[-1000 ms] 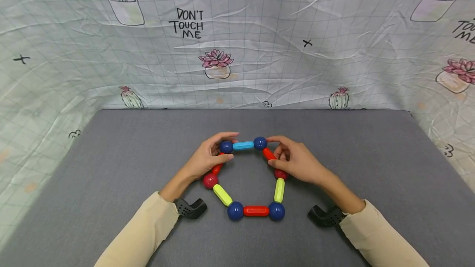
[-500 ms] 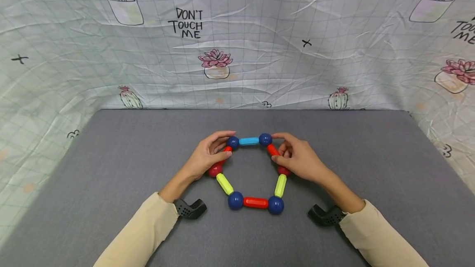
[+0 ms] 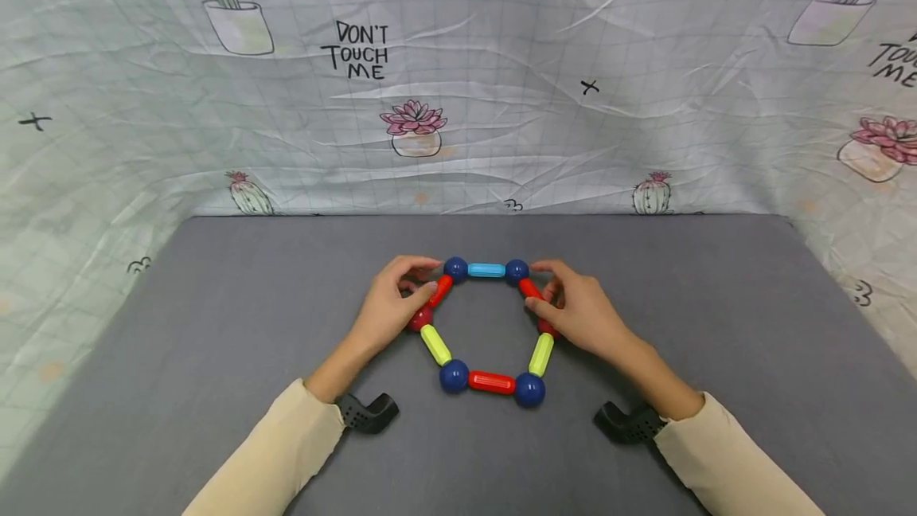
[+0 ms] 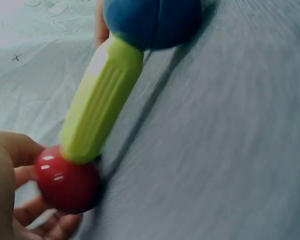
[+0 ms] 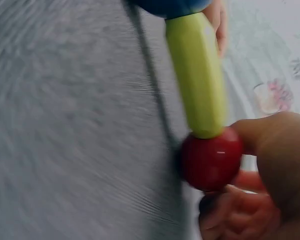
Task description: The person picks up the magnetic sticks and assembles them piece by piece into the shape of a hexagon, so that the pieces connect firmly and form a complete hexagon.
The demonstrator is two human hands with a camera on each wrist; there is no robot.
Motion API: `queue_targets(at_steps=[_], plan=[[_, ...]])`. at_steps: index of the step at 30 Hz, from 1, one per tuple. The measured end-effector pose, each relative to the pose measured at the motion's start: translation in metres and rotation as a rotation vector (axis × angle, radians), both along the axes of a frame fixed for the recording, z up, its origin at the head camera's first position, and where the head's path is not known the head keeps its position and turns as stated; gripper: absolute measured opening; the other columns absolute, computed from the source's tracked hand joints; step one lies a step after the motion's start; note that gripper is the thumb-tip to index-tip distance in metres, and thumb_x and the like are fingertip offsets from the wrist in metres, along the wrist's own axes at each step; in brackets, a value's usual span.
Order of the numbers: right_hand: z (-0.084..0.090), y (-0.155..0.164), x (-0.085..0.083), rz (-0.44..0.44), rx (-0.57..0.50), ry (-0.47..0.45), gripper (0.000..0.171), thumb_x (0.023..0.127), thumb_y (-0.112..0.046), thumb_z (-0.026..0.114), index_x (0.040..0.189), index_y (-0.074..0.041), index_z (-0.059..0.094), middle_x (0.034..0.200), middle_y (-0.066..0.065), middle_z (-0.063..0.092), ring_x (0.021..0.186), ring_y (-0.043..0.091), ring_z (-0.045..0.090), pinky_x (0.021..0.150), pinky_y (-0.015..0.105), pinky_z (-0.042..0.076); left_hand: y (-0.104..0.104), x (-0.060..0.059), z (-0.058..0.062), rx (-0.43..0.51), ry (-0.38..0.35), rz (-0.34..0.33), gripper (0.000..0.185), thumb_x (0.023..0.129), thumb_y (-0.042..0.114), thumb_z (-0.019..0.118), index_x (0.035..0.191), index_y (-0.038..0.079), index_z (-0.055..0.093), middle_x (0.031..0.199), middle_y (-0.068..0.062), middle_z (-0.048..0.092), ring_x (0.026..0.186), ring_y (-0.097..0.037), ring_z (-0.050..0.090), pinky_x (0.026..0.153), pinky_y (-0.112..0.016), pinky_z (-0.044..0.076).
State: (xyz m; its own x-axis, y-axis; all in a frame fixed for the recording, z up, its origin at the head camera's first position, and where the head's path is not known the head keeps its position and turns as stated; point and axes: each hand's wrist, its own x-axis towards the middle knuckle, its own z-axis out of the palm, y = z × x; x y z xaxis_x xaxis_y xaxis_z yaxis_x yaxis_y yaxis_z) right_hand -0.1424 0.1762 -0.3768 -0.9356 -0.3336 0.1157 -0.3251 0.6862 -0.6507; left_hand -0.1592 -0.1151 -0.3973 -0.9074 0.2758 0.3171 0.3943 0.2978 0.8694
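Observation:
A six-sided ring of magnetic balls and rods lies on the grey table, joined all round. Its far side is a light blue rod (image 3: 486, 270) between two blue balls. On the left side my left hand (image 3: 383, 305) has its thumb over a red rod (image 3: 441, 291) and its index fingertip by the far-left blue ball (image 3: 455, 270). Its other fingers curl behind the left red ball (image 4: 68, 179). Opposite, my right hand (image 3: 583, 309) pinches the right red rod (image 3: 529, 288), partly covering the right red ball (image 5: 212, 158). Yellow-green rods (image 3: 436, 345) lead to the near side.
The ring's near side is a red rod (image 3: 491, 382) between two blue balls (image 3: 530, 390). Black wrist mounts (image 3: 368, 414) stick out inward from both sleeves. Behind the table (image 3: 251, 341) hangs a printed cloth (image 3: 501, 38), which also runs along both sides.
The ring has moved away from me, and its left side has swung right and outward, making the shape more even. My left index finger has slid back from over the far-left blue ball.

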Motion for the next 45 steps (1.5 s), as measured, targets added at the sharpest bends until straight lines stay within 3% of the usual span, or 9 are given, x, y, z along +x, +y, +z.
queue_targets(at_steps=[3,6,12,18,24,29,33,37,45], plan=[[0.005,0.008,0.006,0.074,0.031,0.019,0.053,0.089,-0.022,0.07,0.134,-0.004,0.047,0.09,0.002,0.058,0.061,0.012,0.049,0.053,0.027,0.042,-0.001,0.006,0.02,-0.164,0.03,0.089,0.026,0.089,0.01,0.068,0.114,0.004,0.065,0.105,-0.013,0.062,0.085,-0.022,0.055,0.069,-0.034,0.044],[0.009,0.018,0.014,0.166,0.062,0.025,0.054,0.089,-0.027,0.07,0.135,-0.011,0.047,0.1,0.002,0.057,0.065,0.01,0.05,0.056,0.026,0.043,-0.002,0.016,0.035,-0.276,0.043,0.105,0.024,0.088,0.013,0.07,0.111,0.007,0.065,0.1,-0.012,0.062,0.079,-0.022,0.054,0.067,-0.037,0.042],[0.003,0.033,0.025,0.287,0.059,0.019,0.031,0.09,-0.032,0.068,0.119,-0.021,0.063,0.103,-0.006,0.053,0.075,0.008,0.05,0.061,0.025,0.044,-0.001,0.04,0.022,-0.455,0.055,-0.004,0.016,0.087,0.022,0.071,0.102,0.018,0.069,0.102,-0.005,0.056,0.086,-0.021,0.05,0.069,-0.034,0.041],[-0.007,0.034,0.023,0.292,-0.004,0.105,0.022,0.091,-0.024,0.067,0.113,-0.022,0.066,0.102,-0.009,0.056,0.079,0.008,0.05,0.065,0.027,0.044,-0.001,0.038,-0.004,-0.381,0.155,-0.011,0.004,0.087,0.022,0.071,0.083,0.021,0.071,0.105,-0.002,0.054,0.089,-0.019,0.046,0.069,-0.033,0.039],[-0.01,0.033,0.021,0.285,-0.001,0.13,0.02,0.091,-0.022,0.067,0.111,-0.022,0.067,0.104,-0.011,0.057,0.083,0.008,0.052,0.069,0.028,0.045,-0.004,0.034,-0.015,-0.295,0.174,-0.031,0.005,0.086,0.018,0.071,0.082,0.021,0.069,0.103,0.0,0.052,0.091,-0.017,0.046,0.07,-0.033,0.04],[-0.009,0.034,0.021,0.272,0.004,0.131,0.019,0.091,-0.021,0.068,0.11,-0.022,0.067,0.102,-0.012,0.056,0.077,0.007,0.05,0.065,0.027,0.044,-0.006,0.03,-0.014,-0.273,0.156,-0.065,0.006,0.087,0.022,0.071,0.093,0.022,0.07,0.103,0.003,0.052,0.094,-0.015,0.047,0.072,-0.033,0.042],[-0.009,0.034,0.021,0.261,0.001,0.125,0.02,0.091,-0.022,0.068,0.11,-0.023,0.068,0.1,-0.012,0.056,0.074,0.007,0.049,0.062,0.026,0.043,-0.02,0.022,-0.007,-0.26,0.126,-0.175,0.024,0.088,0.021,0.071,0.112,0.019,0.068,0.106,0.004,0.056,0.086,-0.014,0.05,0.07,-0.03,0.042],[-0.01,0.034,0.02,0.261,-0.009,0.113,0.02,0.091,-0.023,0.067,0.111,-0.023,0.068,0.101,-0.011,0.057,0.074,0.007,0.05,0.063,0.026,0.044,-0.034,0.018,0.006,-0.239,0.053,-0.281,0.029,0.086,0.009,0.071,0.115,0.01,0.067,0.101,-0.001,0.061,0.073,-0.019,0.049,0.063,-0.032,0.04],[-0.007,0.037,0.019,0.271,-0.015,0.056,0.02,0.091,-0.025,0.067,0.112,-0.024,0.067,0.104,-0.011,0.056,0.081,0.009,0.052,0.069,0.029,0.045,-0.03,0.017,0.0,-0.257,0.027,-0.295,0.03,0.083,0.015,0.075,0.113,0.014,0.069,0.099,0.004,0.062,0.076,-0.016,0.051,0.066,-0.034,0.042]])
